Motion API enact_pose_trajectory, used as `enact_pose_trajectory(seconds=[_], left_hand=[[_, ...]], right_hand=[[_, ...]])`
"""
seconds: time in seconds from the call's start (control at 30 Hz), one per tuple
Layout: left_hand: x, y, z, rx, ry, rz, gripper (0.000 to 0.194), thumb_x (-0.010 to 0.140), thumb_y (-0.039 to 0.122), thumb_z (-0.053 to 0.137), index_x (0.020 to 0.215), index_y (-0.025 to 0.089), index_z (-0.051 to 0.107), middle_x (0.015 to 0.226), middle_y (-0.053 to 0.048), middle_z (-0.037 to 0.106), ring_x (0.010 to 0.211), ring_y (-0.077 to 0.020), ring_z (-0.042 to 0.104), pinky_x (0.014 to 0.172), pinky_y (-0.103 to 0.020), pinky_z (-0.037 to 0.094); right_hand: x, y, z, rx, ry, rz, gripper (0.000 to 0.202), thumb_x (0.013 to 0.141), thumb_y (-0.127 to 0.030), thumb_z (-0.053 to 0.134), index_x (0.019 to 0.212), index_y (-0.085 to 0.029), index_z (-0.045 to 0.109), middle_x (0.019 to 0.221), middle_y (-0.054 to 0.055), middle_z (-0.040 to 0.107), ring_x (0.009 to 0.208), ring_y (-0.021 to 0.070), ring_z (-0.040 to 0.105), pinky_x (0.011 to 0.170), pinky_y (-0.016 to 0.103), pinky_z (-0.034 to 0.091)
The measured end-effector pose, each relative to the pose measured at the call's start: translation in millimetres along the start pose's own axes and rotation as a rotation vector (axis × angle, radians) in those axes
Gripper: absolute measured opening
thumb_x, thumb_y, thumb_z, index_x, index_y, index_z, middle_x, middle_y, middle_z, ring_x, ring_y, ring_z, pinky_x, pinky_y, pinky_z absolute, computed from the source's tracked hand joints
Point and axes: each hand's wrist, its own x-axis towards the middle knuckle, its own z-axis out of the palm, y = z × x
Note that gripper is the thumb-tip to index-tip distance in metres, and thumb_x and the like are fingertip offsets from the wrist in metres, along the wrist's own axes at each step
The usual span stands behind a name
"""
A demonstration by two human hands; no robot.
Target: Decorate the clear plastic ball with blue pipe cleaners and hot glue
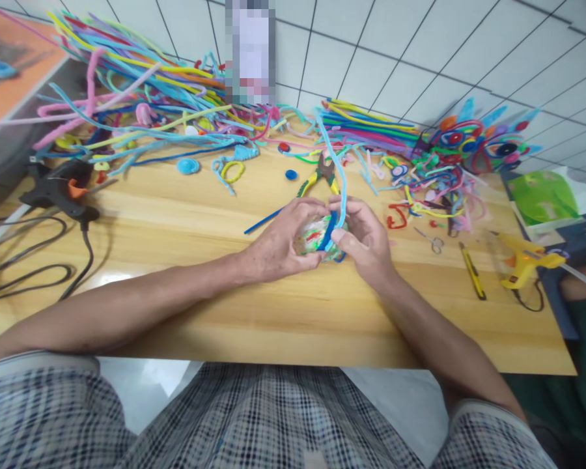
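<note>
Both hands meet over the middle of the table around a rounded, multicoloured bundle (313, 236) with green, white and red patches. My left hand (286, 240) wraps the bundle's left side. A dark blue pipe cleaner (329, 232) crosses the bundle's right part. Beside it, a light blue pipe cleaner (340, 176) runs up from the bundle and bends toward the upper left. My right hand (364, 238) presses its thumb on the light blue strand against the bundle. The fingertips behind the bundle are hidden.
Yellow-handled pliers (326, 170) lie just beyond the hands. Pipe cleaners (176, 98) are heaped along the back. A black glue gun (61, 189) with its cable is at left; small scissors (435, 244), a yellow cutter (473, 272) and a yellow glue gun (525, 264) are at right.
</note>
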Motion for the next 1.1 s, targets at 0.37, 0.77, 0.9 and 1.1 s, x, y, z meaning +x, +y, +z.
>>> enact_pose_trajectory(seconds=[0.37, 0.77, 0.9, 1.1], left_hand=[[-4, -3, 0.1, 0.061, -0.014, 0.029, 0.067, 0.094, 0.033, 0.084, 0.154, 0.029, 0.056, 0.151, -0.016, 0.063, 0.147, -0.0339, 0.061, 0.123, -0.056, 0.054], [-7, -2, 0.3, 0.008, 0.000, 0.009, 0.062, 0.096, 0.036, 0.084, 0.152, 0.031, 0.057, 0.152, -0.014, 0.061, 0.148, -0.0336, 0.059, 0.124, -0.056, 0.053], [-6, 4, -0.9, -0.052, -0.010, -0.007, 0.052, 0.103, 0.038, 0.080, 0.149, 0.030, 0.057, 0.152, -0.015, 0.062, 0.149, -0.0331, 0.059, 0.125, -0.055, 0.051], [-7, 5, -2.9, -0.071, -0.057, -0.015, 0.051, 0.106, 0.043, 0.076, 0.150, 0.030, 0.055, 0.151, -0.014, 0.062, 0.148, -0.0325, 0.058, 0.126, -0.054, 0.050]], right_hand=[[1, -2, 2, 0.052, 0.051, 0.084, 0.037, 0.085, -0.053, 0.097, 0.106, -0.031, 0.077, 0.135, 0.005, 0.077, 0.132, 0.0284, 0.073, 0.110, 0.045, 0.062], [1, -1, 5, 0.052, 0.049, 0.073, 0.041, 0.082, -0.056, 0.099, 0.101, -0.031, 0.073, 0.135, 0.004, 0.077, 0.131, 0.0285, 0.072, 0.113, 0.046, 0.061], [1, -3, 7, 0.041, 0.027, 0.057, 0.041, 0.082, -0.059, 0.098, 0.097, -0.031, 0.073, 0.133, 0.004, 0.078, 0.132, 0.0290, 0.072, 0.120, 0.049, 0.058], [9, -4, -4, 0.116, -0.068, 0.127, 0.041, 0.084, -0.062, 0.097, 0.094, -0.029, 0.074, 0.132, 0.004, 0.079, 0.129, 0.0274, 0.075, 0.116, 0.048, 0.062]])
